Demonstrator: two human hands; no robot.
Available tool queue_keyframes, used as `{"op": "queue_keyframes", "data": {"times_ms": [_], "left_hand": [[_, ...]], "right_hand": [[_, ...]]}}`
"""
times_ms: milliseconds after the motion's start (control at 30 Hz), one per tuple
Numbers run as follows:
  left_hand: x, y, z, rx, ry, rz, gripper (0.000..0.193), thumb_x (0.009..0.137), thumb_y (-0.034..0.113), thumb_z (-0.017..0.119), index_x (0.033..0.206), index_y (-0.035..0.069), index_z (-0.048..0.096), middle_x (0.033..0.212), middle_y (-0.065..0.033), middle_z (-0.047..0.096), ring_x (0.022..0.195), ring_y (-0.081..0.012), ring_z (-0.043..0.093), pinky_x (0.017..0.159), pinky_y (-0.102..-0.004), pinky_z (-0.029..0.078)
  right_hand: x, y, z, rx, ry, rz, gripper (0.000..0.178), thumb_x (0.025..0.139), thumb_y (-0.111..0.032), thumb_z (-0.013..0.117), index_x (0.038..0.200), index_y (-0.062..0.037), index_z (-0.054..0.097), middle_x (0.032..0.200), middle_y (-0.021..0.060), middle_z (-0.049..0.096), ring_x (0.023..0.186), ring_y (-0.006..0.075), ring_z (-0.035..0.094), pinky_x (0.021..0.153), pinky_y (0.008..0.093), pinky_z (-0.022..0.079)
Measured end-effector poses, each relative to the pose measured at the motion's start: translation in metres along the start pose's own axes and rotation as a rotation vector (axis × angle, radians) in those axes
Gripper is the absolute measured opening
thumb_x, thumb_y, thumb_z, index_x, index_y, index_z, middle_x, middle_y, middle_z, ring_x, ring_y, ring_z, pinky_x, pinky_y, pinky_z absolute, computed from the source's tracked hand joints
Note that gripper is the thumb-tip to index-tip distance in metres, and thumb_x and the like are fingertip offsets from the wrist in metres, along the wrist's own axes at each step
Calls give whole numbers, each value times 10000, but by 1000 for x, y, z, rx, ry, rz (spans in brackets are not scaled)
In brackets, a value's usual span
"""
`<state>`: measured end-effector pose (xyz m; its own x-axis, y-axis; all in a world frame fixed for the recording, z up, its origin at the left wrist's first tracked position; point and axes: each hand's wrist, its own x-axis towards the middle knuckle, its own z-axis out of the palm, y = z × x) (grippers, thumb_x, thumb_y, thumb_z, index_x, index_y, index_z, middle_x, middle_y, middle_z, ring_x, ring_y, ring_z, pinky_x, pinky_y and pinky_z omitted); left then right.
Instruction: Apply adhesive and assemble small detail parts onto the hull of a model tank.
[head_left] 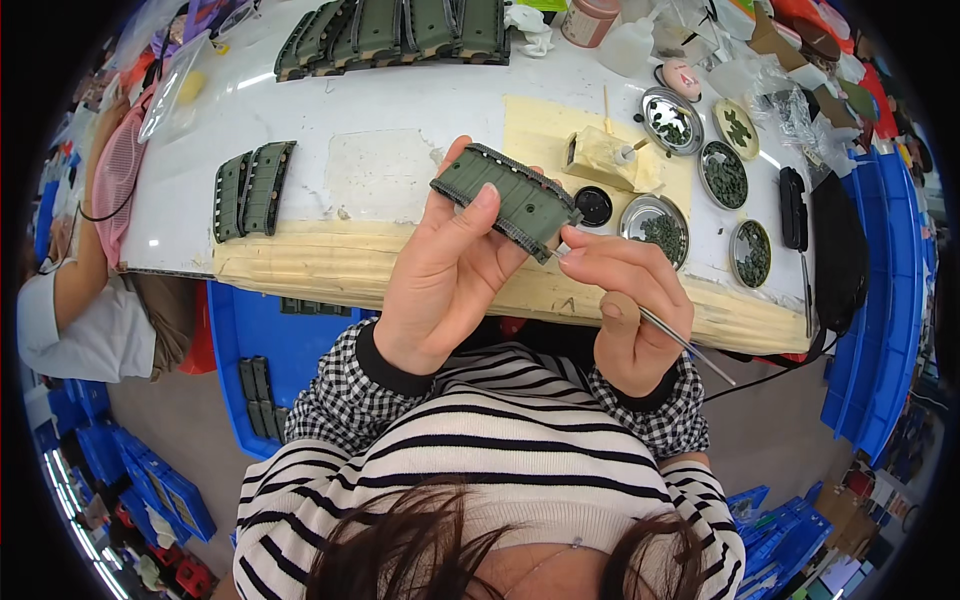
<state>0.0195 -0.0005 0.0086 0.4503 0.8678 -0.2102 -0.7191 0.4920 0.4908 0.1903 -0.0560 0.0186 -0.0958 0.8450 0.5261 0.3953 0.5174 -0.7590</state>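
My left hand (440, 270) grips a dark green moulded plastic part (510, 200), long and slightly curved, with ridges across it and toothed edges. The thumb presses on its top face; fingers support it from behind. In my right hand (635, 310) is a pair of slim metal tweezers (690, 345), with the back end sticking out below the palm. Their tip meets the near right corner of the green part, where fingertips partly hide the contact. One digit of this hand wears a tan cover. Two similar green parts (254, 190) lie together on the table to the left.
Shallow round dishes of small green pieces (723, 175) stand at the right, near a paper-wrapped block (605, 160) and a black cap (593, 206). More green parts (395, 35) line the back. A blue bin (230, 350) sits below left; another person's arm (85, 260) is beyond it.
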Motion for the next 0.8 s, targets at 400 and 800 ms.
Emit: {"op": "queue_keyframes", "data": {"times_ms": [400,800], "left_hand": [[-2,0,1,-1,-95,5,471,1014,167,375,1462,167,231,1414,-209,370,1354,-345,342,1062,-443,430],[-3,-2,2,20,-112,4,496,1015,177,373,1478,182,197,1421,-207,364,1358,-346,336,1053,-442,438]], "right_hand": [[0,-6,-8,-73,-100,-101,326,748,-26,682,1073,-2,658,1106,177,620,908,254,653,789,321,535],[-2,-9,-11,-89,-113,-90,334,739,-12,679,1072,7,653,1096,179,625,931,272,649,805,332,535]]}}
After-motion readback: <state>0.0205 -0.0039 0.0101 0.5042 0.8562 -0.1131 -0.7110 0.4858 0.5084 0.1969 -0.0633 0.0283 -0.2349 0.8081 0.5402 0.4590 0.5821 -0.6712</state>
